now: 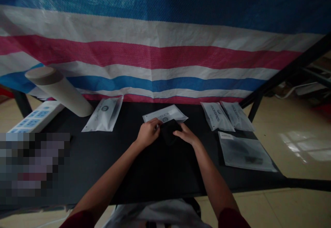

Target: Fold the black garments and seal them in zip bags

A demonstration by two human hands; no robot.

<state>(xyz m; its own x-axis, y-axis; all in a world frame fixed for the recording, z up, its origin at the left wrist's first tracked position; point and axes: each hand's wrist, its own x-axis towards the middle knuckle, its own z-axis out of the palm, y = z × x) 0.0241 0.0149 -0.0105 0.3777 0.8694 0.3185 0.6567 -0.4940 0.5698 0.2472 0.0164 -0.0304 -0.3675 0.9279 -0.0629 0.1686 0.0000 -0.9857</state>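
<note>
A black, soft-looking item (169, 133), roughly rectangular, is held above the dark table in front of me; its kind is too dark to make out. My right hand (186, 134) grips its right side, thumb across the front. At its upper left edge my left hand (149, 131) has its fingers curled in, closed on that side. Just behind both hands lies a frosted plastic bag (172, 112) with dark printing, its lower edge partly covered by the hands and the item.
Another printed bag (104, 116) lies left, beside a tilted-looking pale bottle (63, 91) and a white power strip (36, 117). Two more bags (217, 116) and a larger clear pouch (245, 152) are at right. A striped sheet (155, 55) hangs behind the black table (103, 172).
</note>
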